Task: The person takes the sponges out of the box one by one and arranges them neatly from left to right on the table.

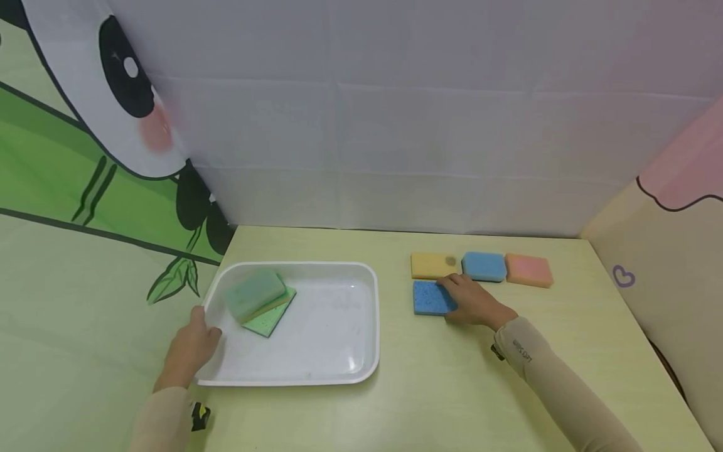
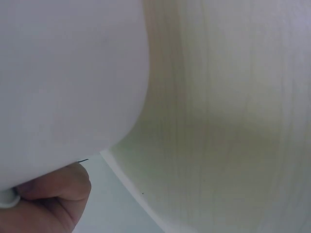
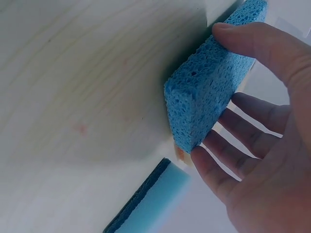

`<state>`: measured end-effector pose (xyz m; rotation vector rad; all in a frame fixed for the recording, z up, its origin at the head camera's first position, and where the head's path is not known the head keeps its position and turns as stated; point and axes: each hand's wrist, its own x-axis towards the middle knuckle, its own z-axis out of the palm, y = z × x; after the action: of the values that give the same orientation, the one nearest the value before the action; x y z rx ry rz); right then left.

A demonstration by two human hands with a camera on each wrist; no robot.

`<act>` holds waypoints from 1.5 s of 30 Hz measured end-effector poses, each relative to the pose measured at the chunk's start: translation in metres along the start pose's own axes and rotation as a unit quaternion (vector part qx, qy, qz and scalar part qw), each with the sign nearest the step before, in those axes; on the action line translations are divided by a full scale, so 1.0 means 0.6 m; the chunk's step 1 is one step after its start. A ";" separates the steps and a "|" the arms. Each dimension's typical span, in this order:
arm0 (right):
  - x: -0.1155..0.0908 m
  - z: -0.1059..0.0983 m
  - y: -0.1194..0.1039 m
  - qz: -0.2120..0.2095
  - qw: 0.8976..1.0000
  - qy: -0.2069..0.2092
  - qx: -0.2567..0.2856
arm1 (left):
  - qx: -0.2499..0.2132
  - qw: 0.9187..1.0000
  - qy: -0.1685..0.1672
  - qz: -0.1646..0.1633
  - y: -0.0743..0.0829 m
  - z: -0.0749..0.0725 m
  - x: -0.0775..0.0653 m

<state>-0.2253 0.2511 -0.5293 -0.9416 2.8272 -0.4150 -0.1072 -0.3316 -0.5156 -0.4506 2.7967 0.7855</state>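
Observation:
My left hand (image 1: 189,348) grips the left rim of a white tray (image 1: 322,345), its thumb over the edge. In the left wrist view the underside of the tray (image 2: 73,82) fills much of the picture. Inside the tray, a pale green sponge (image 1: 257,294) lies partly over a brighter green one (image 1: 272,320). On the right of the table, my right hand (image 1: 473,302) holds a porous blue sponge (image 1: 427,298). The right wrist view shows the thumb on one long edge of this sponge (image 3: 209,87) and fingertips along the opposite edge.
Behind the held sponge a row stands on the table (image 1: 395,402): a yellow sponge (image 1: 429,265) with a dark spot, a lighter blue sponge (image 1: 484,267) with a dark base layer, and a pink-orange sponge (image 1: 529,270). A pale wall covering (image 1: 367,138) rises at the table's back edge.

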 end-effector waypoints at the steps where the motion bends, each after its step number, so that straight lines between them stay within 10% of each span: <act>1: 0.000 0.000 0.000 -0.001 1.000 0.001 -0.002 | 0.000 1.000 0.000 0.000 0.000 0.000 0.000; 45: 0.017 -0.041 -0.046 -0.043 0.999 0.010 0.010 | 0.002 1.000 0.019 0.022 -0.003 0.005 0.001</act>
<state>-0.2233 0.2291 -0.4979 -1.0640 2.8028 -0.4649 -0.1067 -0.3317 -0.5189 -0.4094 2.8522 0.7897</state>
